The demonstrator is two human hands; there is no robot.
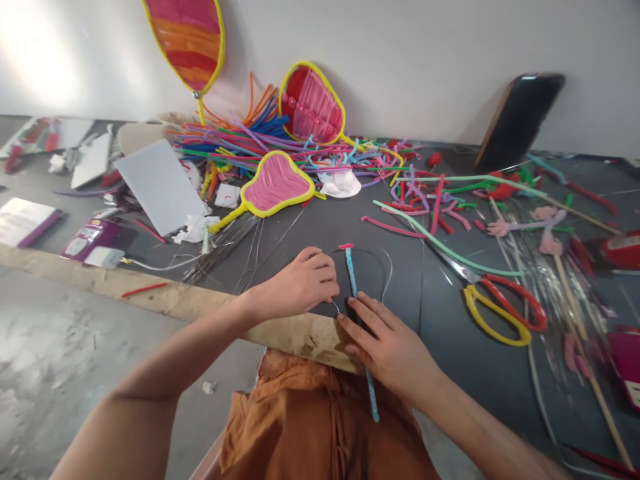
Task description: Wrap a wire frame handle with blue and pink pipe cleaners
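A thin stick wrapped in light blue pipe cleaner [351, 270], pink at its far end, crosses the near table edge, its lower end over my lap. My right hand [387, 340] lies over its middle, fingers pressing it down; the palm hides part of it. Just left of the stick, the fingers of my left hand [305, 283] are pinched on a thin wire [335, 306], whose end comes close to my right fingertips. A fine wire loop [390, 263] curves on the table beyond and right of the stick.
Yellow-rimmed pink shapes [277, 185] lie or lean beyond my hands among heaped pipe cleaners [225, 141]. Scissors with red and yellow handles [500, 313] rest at right, beside loose wires and wooden sticks [573, 300]. A phone [520, 123] leans against the wall.
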